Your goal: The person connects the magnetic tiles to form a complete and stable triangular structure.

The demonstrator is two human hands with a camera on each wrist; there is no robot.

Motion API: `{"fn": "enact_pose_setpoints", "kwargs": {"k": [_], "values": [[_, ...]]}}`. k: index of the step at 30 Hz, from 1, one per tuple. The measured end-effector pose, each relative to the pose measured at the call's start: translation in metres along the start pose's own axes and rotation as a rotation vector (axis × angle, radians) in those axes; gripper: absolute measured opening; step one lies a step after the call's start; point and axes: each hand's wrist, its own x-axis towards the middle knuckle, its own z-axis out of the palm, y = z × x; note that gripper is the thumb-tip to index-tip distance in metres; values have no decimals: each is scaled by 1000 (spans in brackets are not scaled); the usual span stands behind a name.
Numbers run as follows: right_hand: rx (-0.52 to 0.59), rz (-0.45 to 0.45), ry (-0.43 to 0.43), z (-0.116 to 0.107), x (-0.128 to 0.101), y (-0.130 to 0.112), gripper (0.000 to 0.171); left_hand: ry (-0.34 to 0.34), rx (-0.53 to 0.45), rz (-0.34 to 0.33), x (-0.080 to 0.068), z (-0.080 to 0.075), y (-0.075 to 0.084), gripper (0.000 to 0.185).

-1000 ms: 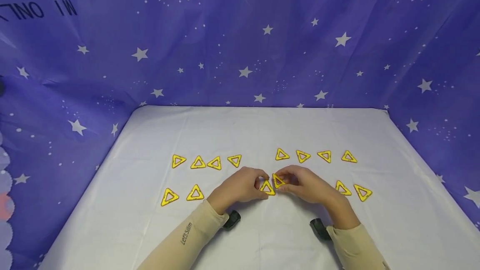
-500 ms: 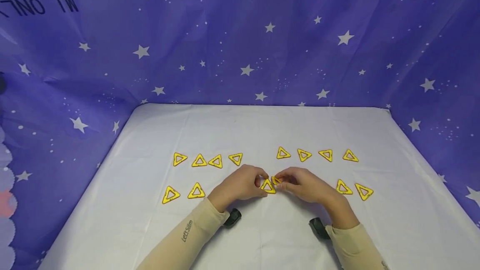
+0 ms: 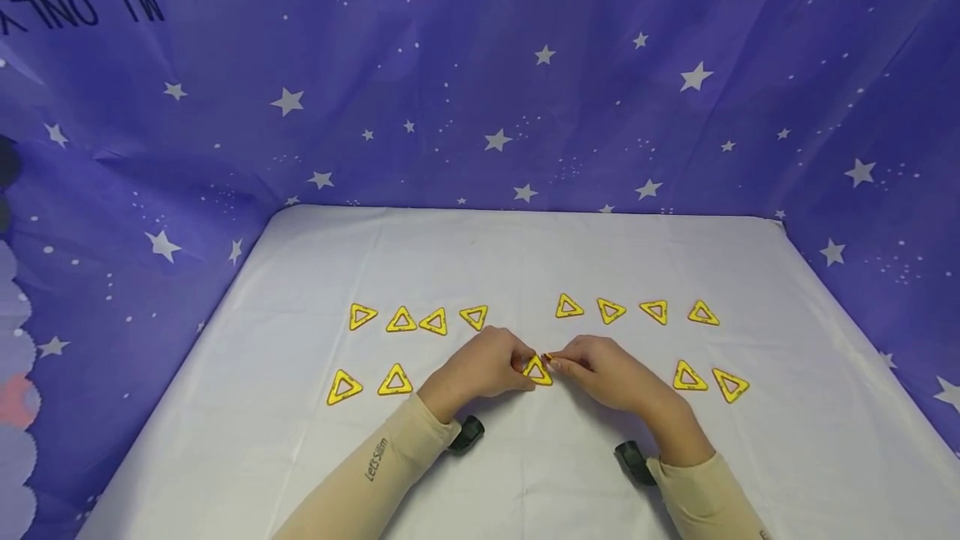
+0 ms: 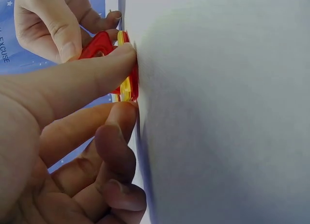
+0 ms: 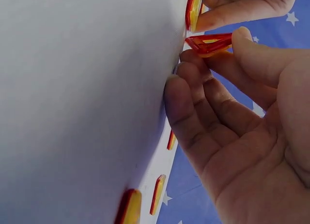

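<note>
Right hand (image 3: 611, 373) has tipped its pinched triangle tile (image 5: 209, 43) up against the flat tile (image 3: 536, 371) the left hand (image 3: 480, 369) grips; the 2 are now nearly meeting.

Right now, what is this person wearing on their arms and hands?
Both hands, left hand and right hand, are bare. Each arm wears a snug beige sleeve; the left sleeve carries small dark lettering. A black wrist device sits under each wrist.
</note>
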Motion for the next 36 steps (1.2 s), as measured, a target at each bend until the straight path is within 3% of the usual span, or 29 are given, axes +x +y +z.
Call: {"fn": "enact_pose_setpoints", "kwargs": {"k": [6,10,14,21,26,36], "values": [[-28,73,0,0,2,-3,13,2,-16,-32,0,-1,0,13],[-61,132,-2,-4,0,-4,10,9,-19,-69,-1,-2,0,27],[-77,165,-5,-9,-1,-1,8,10,-13,-77,-1,-3,-1,28],[-100,58,-30,-11,2,3,12,-6,-17,-88,0,-2,-2,29],[-114,11,-37,-11,8,5,17,-12,-20,-56,0,-1,-4,26],[-13,-30,-23,-4,14,7,20,-13,-13,-26,0,-2,-3,17]]}}
